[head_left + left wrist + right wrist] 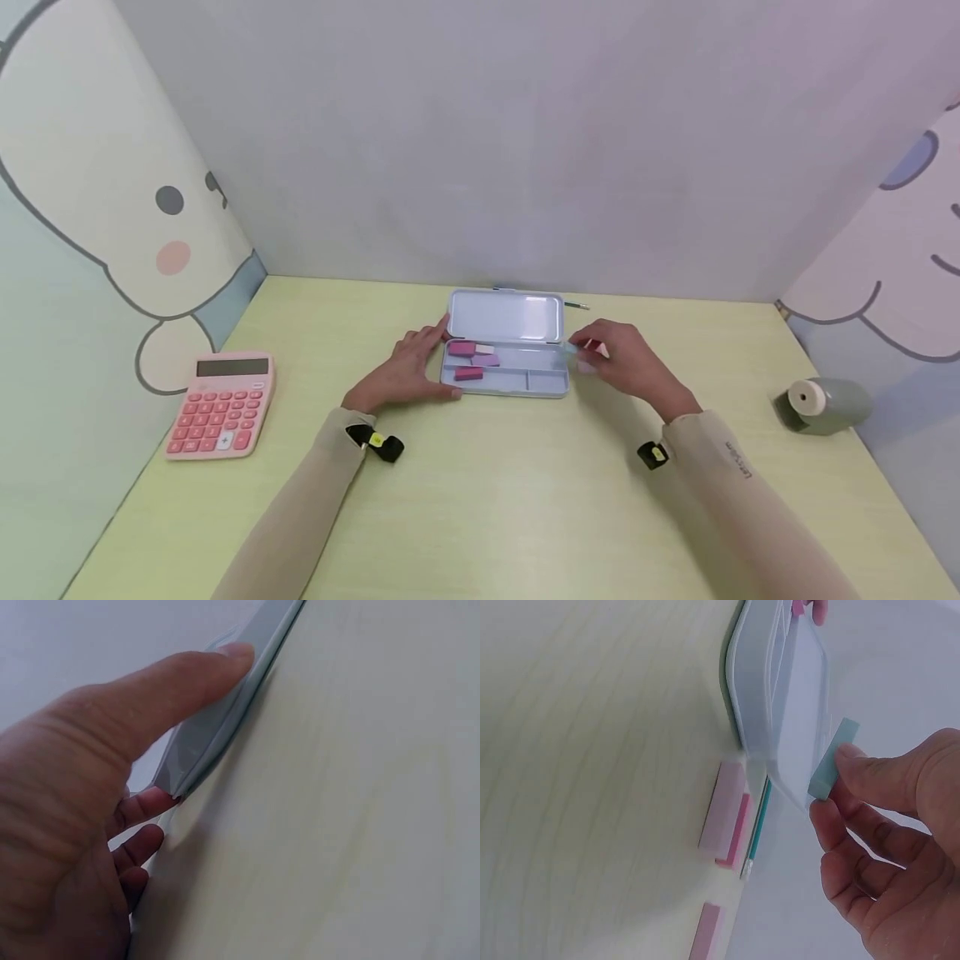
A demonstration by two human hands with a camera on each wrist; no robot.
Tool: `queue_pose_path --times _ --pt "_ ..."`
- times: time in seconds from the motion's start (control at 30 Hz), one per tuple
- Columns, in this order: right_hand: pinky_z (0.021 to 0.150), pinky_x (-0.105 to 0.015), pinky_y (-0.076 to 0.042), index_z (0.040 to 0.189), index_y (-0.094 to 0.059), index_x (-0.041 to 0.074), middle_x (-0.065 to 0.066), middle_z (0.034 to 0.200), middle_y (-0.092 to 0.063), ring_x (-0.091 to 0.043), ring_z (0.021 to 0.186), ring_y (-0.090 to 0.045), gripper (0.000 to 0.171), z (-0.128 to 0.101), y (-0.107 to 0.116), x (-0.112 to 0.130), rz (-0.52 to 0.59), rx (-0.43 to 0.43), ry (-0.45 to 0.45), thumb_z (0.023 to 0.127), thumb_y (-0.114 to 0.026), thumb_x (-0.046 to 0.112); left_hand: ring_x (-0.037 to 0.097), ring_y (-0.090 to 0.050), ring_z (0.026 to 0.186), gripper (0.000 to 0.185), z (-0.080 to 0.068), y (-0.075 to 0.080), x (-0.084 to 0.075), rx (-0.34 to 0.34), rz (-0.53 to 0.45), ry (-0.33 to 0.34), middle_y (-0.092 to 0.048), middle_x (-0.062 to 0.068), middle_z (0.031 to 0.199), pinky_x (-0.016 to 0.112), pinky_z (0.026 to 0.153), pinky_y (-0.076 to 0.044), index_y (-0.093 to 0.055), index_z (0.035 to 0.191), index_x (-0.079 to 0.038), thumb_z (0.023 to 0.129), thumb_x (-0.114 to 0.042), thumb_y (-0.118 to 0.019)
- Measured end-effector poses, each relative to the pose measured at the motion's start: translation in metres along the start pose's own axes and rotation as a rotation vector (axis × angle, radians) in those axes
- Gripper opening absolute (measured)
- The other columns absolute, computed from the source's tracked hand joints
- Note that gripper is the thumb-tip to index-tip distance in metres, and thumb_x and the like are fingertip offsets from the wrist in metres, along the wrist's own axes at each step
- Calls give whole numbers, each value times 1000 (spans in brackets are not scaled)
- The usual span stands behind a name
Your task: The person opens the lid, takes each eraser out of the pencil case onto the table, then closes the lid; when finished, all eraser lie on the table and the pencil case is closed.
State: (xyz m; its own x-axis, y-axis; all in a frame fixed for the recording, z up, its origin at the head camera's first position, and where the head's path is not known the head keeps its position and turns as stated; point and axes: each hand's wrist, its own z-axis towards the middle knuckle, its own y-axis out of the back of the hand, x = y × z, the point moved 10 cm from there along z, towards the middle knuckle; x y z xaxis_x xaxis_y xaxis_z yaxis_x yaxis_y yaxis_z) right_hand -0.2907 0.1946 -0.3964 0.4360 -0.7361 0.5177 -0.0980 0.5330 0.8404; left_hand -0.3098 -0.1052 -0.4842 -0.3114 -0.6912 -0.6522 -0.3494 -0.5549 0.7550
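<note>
A pale blue pencil case (510,381) lies on the table with its lid (506,317) raised. Several pink, purple and white eraser-like blocks (485,361) sit in its left compartments. My left hand (405,371) holds the case's left end, the thumb along the front edge and the fingers at the back corner, as the left wrist view also shows. Between thumb and fingertips, my right hand (618,358) pinches a teal rectangular eraser (834,759) beside the case's right end. Pale pink erasers (724,810) and a brighter pink one (740,829) rest on the table near that hand.
A teal pencil (760,825) lies behind the case, its tip end (577,306) sticking out at right. On the left stands a pink calculator (221,406); a grey-green pencil sharpener (825,406) is at the far right. A pale wall (510,167) closes off the table's back.
</note>
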Motion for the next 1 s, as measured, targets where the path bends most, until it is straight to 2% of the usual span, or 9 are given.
queue_pose_path --times 0.13,0.37,0.73,1.0 --pt "88 -50 -59 113 -81 2 -12 106 -80 -29 98 -73 18 -6 10 -10 -34 3 -30 96 -76 0 33 -33 151 133 1 1 2 2 -4 4 -38 3 171 66 128 -32 -3 174 -37 77 -59 -91" --pt "89 -55 -59 111 -81 1 -14 105 -79 -31 96 -73 18 -17 21 -29 -94 10 -59 96 -72 -3 32 -33 150 133 0 2 0 1 -13 3 -41 1 167 66 127 -34 -4 174 -36 77 -60 -91" --pt "86 -51 -60 110 -82 1 -12 104 -78 -29 94 -74 19 -32 27 -50 -139 33 -53 94 -75 -5 33 -31 154 133 0 1 0 3 -8 0 -40 2 169 68 129 -29 -4 174 -35 77 -60 -90" --pt "84 -48 -60 108 -82 0 -12 99 -78 -28 91 -74 19 -38 22 -60 -178 71 -69 91 -77 -6 32 -32 151 133 -1 2 -3 6 -21 0 -42 0 167 69 128 -30 -4 175 -32 78 -57 -91"
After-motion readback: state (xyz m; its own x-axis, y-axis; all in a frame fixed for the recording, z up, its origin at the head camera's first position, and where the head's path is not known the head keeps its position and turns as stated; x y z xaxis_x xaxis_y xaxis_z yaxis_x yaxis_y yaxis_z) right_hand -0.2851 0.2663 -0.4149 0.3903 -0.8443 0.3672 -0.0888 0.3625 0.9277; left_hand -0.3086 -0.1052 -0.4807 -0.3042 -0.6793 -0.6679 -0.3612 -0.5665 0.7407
